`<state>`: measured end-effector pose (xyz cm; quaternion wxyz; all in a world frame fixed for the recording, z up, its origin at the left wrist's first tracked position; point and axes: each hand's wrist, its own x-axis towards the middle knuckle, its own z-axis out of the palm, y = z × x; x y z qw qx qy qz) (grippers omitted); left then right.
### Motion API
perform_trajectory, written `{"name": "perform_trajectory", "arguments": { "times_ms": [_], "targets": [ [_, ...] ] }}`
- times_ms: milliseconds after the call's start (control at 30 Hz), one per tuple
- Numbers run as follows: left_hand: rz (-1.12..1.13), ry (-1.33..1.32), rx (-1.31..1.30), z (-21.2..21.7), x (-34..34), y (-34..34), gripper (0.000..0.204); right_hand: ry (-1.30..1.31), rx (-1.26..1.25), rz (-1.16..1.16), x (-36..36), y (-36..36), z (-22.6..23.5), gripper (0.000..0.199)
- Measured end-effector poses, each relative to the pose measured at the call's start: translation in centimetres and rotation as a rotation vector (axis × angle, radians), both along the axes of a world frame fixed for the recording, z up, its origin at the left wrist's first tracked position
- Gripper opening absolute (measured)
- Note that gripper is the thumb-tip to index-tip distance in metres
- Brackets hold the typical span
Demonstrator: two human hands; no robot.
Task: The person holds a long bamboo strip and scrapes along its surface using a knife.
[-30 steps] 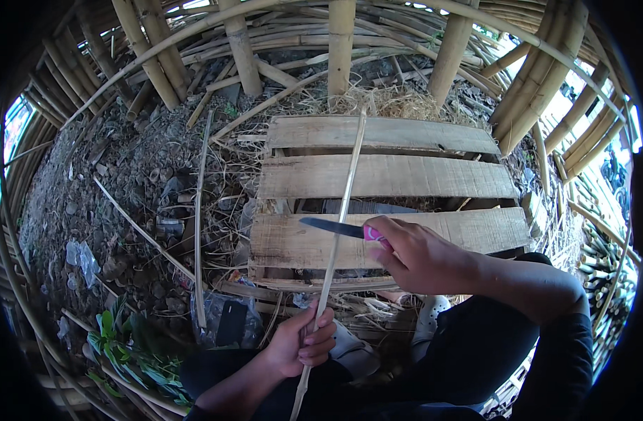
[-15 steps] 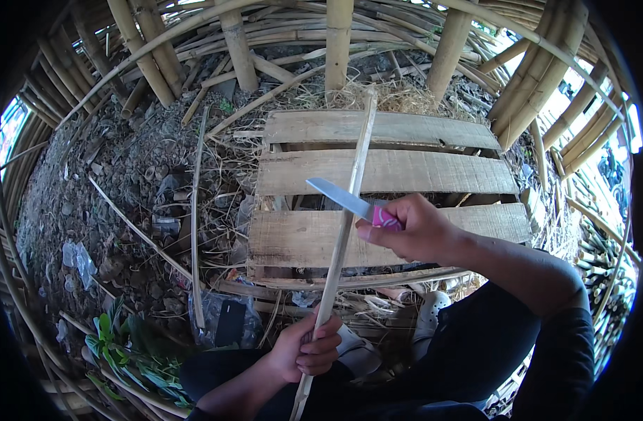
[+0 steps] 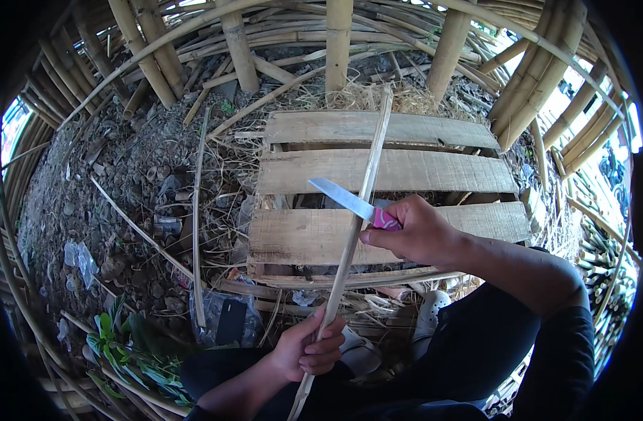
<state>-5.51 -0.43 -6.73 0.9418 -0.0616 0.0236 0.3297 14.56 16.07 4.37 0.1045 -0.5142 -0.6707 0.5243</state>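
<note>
A long, pale bamboo strip rises at a slant before me, its far end leaning to the right over the wooden slats. Closed round its lower part is my left hand, just above my lap. My right hand grips a knife by its pink patterned handle. The blade points left and lies across the strip around its middle; whether its edge bites into the bamboo I cannot tell.
A low slatted wooden platform stands in front of me. Bamboo posts rise behind it. Thin strips, plastic scraps, a dark flat object and green leaves lie to the left. Cut bamboo is piled at right.
The bamboo strip's far end has swung slightly to the right. Both hands keep their grips, and the knife has stayed nearly in place across the strip.
</note>
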Motion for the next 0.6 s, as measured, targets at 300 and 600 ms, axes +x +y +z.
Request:
{"name": "perform_trajectory", "arguments": {
  "times_ms": [300, 600],
  "targets": [
    [0.085, 0.401, 0.203, 0.9, 0.4, -0.4, 0.039, 0.031, 0.053, 0.020, 0.1, -0.5, 0.9, 0.026],
    [0.118, 0.687, 0.396, 2.1, 0.5, -0.3, 0.053, 0.406, -0.416, -0.018, 1.0, 0.4, 0.8, 0.017]
  ]
}}
